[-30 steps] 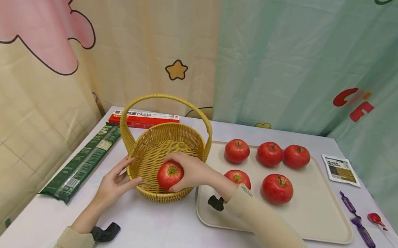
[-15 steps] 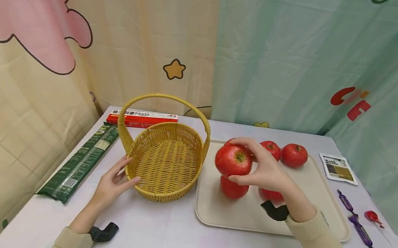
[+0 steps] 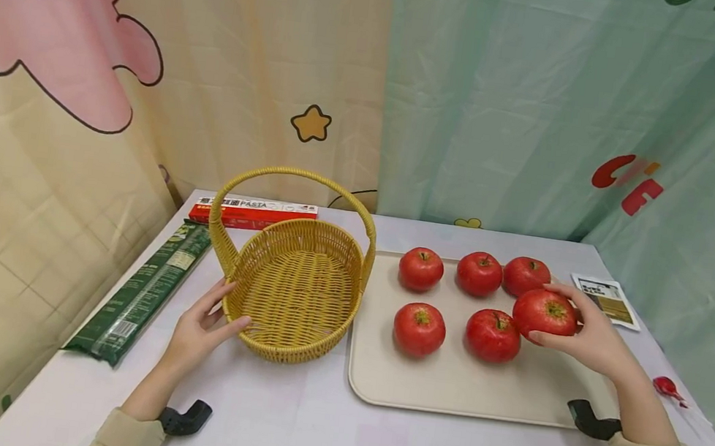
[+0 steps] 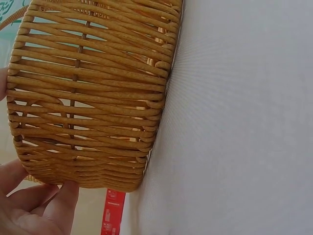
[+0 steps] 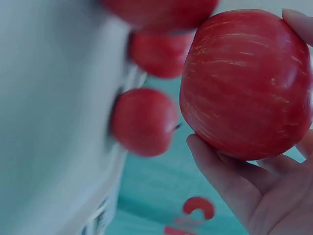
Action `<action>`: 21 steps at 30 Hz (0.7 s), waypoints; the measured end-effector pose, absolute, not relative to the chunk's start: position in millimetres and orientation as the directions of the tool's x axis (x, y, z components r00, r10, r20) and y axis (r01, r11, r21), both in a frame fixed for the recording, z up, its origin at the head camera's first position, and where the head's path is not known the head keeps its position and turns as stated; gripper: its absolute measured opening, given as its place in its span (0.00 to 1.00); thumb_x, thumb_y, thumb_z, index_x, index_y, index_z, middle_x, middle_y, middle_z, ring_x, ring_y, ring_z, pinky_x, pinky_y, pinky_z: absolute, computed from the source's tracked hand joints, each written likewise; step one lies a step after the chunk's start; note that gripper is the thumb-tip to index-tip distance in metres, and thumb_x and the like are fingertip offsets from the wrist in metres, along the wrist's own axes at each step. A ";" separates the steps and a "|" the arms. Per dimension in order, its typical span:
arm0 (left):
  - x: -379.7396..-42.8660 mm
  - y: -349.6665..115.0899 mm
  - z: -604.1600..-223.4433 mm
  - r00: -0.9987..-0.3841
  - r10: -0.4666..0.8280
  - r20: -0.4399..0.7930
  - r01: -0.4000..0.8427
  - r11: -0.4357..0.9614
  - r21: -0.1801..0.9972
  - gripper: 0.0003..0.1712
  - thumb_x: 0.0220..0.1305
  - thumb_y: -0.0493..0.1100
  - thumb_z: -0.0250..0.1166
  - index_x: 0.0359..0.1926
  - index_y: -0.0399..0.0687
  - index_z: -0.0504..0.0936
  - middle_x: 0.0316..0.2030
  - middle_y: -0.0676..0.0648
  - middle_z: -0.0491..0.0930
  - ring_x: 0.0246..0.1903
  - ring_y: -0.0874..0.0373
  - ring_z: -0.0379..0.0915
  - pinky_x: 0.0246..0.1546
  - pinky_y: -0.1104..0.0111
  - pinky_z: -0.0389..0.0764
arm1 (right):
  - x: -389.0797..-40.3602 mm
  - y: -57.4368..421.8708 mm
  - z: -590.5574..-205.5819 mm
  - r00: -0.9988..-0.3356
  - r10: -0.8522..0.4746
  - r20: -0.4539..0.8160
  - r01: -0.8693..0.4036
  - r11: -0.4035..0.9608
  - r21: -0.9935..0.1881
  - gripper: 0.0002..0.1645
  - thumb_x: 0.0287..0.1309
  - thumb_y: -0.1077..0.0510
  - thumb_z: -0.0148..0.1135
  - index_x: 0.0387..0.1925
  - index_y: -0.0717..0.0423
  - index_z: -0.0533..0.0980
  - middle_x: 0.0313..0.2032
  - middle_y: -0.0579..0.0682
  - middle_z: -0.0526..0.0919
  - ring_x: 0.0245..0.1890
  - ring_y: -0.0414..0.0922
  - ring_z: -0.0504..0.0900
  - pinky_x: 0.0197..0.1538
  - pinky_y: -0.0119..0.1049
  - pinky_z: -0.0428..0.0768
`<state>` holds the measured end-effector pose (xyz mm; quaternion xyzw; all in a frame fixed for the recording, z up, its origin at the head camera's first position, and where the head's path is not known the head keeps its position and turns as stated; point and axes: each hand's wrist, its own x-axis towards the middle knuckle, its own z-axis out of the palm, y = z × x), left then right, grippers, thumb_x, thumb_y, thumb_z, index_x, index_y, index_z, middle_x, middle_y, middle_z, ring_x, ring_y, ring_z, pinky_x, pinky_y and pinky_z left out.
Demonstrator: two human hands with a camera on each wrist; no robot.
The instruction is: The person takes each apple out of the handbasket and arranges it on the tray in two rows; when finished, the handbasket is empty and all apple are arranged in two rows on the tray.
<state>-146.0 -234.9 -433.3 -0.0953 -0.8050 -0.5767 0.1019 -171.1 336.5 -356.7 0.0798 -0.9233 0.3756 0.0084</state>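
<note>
My right hand (image 3: 596,338) grips a red apple (image 3: 544,316) over the right part of the beige tray (image 3: 431,390). In the right wrist view the held apple (image 5: 247,83) sits between thumb and fingers, off the tray's surface. Several more apples stand on the tray in two rows, among them a front-left apple (image 3: 420,329) and a front apple (image 3: 493,336) close to the held one. My left hand (image 3: 195,333) holds the near left rim of a yellow wicker basket (image 3: 296,297), whose inside shows bare weave. In the left wrist view, fingers (image 4: 63,203) touch the basket's woven side.
Left of the basket lies a long green packet (image 3: 148,287). A red PASTA box (image 3: 252,217) is behind it. Past the tray's right edge lie a white-and-brown sachet (image 3: 613,304) and a red lollipop (image 3: 666,387). Curtains hang behind the table.
The right hand has lifted the apple out of the basket and carried it rightward across the tray to its right part. The left hand has stayed at the basket's rim.
</note>
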 end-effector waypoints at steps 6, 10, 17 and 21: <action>-147.2 -236.1 -434.2 -0.970 0.025 0.242 0.236 0.340 0.910 0.38 0.58 0.39 0.68 0.67 0.37 0.62 0.71 0.41 0.48 0.67 0.42 0.49 0.53 0.85 0.64 | -173.7 364.9 -383.8 -0.993 -0.119 0.000 -0.088 0.734 -0.674 0.48 0.50 0.50 0.70 0.65 0.63 0.55 0.56 0.71 0.61 0.53 0.68 0.62 0.42 0.57 0.79; -148.2 -236.0 -434.4 -0.974 0.026 0.224 0.218 0.357 0.908 0.39 0.58 0.42 0.68 0.67 0.37 0.62 0.71 0.41 0.48 0.67 0.42 0.49 0.53 0.86 0.64 | -175.7 372.4 -396.4 -0.992 -0.117 -0.044 -0.056 0.731 -0.680 0.49 0.50 0.50 0.70 0.65 0.64 0.53 0.56 0.71 0.61 0.54 0.68 0.61 0.46 0.60 0.77; -148.1 -237.8 -427.2 -0.982 0.055 0.181 0.186 0.453 0.872 0.39 0.59 0.48 0.67 0.67 0.37 0.62 0.71 0.42 0.48 0.68 0.45 0.49 0.57 0.69 0.68 | -177.2 375.8 -401.2 -0.989 -0.125 -0.083 -0.038 0.742 -0.669 0.51 0.50 0.49 0.69 0.66 0.64 0.52 0.57 0.72 0.60 0.54 0.69 0.60 0.45 0.61 0.77; -146.8 -240.7 -416.1 -0.979 0.109 0.171 0.203 0.544 0.814 0.39 0.61 0.51 0.65 0.65 0.32 0.63 0.70 0.37 0.48 0.67 0.41 0.50 0.56 0.58 0.70 | -177.4 371.4 -392.5 -0.981 -0.158 -0.111 -0.053 0.774 -0.632 0.52 0.50 0.48 0.69 0.67 0.65 0.51 0.57 0.73 0.60 0.53 0.68 0.61 0.46 0.63 0.75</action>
